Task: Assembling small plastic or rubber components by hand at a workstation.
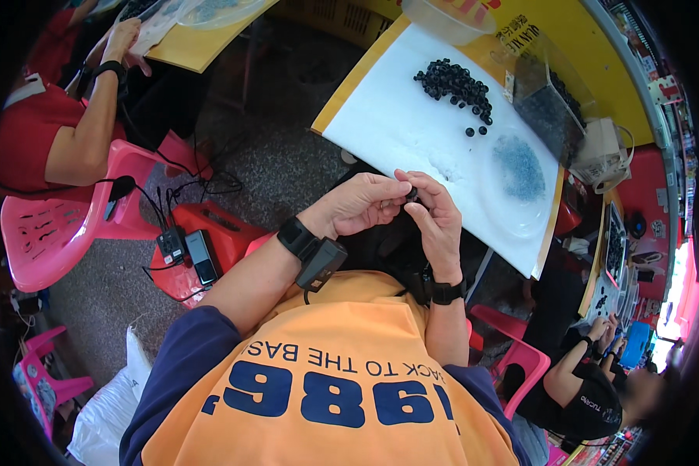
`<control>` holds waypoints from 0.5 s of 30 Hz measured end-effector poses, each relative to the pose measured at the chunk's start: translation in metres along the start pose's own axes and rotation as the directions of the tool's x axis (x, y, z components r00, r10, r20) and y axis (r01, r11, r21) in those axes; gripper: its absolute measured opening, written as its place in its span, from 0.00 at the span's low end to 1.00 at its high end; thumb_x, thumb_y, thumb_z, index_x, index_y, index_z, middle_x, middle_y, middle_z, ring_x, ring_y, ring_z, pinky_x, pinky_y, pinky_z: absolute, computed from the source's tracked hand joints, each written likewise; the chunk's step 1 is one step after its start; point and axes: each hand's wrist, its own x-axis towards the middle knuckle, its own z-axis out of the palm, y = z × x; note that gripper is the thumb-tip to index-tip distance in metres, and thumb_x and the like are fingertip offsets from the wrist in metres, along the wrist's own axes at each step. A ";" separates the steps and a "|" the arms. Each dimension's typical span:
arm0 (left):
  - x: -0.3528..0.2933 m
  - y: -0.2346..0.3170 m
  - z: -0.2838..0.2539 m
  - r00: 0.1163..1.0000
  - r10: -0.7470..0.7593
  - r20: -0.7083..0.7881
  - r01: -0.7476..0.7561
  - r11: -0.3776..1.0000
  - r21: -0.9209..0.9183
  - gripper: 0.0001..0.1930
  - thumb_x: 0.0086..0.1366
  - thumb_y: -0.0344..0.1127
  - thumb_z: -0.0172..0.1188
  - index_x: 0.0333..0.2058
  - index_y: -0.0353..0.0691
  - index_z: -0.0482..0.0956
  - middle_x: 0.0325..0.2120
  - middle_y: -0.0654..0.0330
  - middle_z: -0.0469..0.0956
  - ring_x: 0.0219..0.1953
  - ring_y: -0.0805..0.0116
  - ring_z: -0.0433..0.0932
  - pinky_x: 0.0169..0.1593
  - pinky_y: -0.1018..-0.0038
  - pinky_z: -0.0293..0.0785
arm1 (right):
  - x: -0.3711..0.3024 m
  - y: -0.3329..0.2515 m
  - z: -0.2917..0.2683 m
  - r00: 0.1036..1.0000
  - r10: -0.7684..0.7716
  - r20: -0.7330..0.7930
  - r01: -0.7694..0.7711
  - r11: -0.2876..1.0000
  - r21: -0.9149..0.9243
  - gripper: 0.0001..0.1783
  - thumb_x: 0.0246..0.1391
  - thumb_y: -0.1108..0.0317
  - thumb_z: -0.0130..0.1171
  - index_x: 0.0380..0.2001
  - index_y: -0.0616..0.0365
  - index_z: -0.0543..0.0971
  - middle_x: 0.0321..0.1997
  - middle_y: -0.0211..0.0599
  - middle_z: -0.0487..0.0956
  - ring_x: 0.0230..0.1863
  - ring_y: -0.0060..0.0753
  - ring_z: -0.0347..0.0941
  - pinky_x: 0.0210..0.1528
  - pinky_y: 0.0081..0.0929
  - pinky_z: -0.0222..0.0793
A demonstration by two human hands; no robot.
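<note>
In front of my chest, at the near edge of the white-covered table, my hands meet. Between thumb and fingers, my right hand grips a small black round piece. My left hand is closed in a pinch against the side of that piece; what lies between its fingertips, if anything, is too small to make out. On the table a pile of similar black round pieces lies towards the back. To its right, tiny clear bluish bits sit in a shallow clear dish.
A clear bin of black pieces and a clear tub stand along the table's far side. At left are a pink chair, a red stool with black devices and cables, and a co-worker's arm. Another person works at right.
</note>
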 end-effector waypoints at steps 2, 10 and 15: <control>0.001 0.000 0.001 1.000 0.003 0.002 -0.003 1.000 0.014 0.09 0.70 0.39 0.60 0.36 0.40 0.82 0.29 0.69 0.79 0.28 0.82 0.73 0.35 0.83 0.72 | 0.000 -0.003 0.001 1.000 0.029 -0.011 -0.029 0.999 -0.014 0.19 0.60 0.79 0.57 0.55 0.63 0.73 0.58 0.40 0.75 0.61 0.31 0.71 0.63 0.25 0.65; -0.001 -0.001 0.007 0.999 0.034 -0.017 -0.033 0.999 0.040 0.08 0.68 0.37 0.63 0.35 0.39 0.83 0.27 0.69 0.78 0.28 0.82 0.74 0.34 0.83 0.72 | -0.004 0.000 -0.002 0.998 0.050 -0.026 -0.052 0.996 -0.074 0.18 0.58 0.79 0.58 0.52 0.62 0.77 0.55 0.36 0.79 0.58 0.28 0.72 0.64 0.28 0.62; -0.003 0.002 0.013 0.993 0.078 -0.084 -0.067 0.990 0.125 0.08 0.68 0.37 0.63 0.35 0.39 0.84 0.29 0.68 0.80 0.29 0.82 0.75 0.35 0.83 0.74 | -0.002 0.004 -0.005 0.996 -0.070 -0.048 0.052 0.947 -0.316 0.16 0.58 0.78 0.58 0.51 0.61 0.79 0.52 0.35 0.82 0.54 0.25 0.76 0.74 0.39 0.48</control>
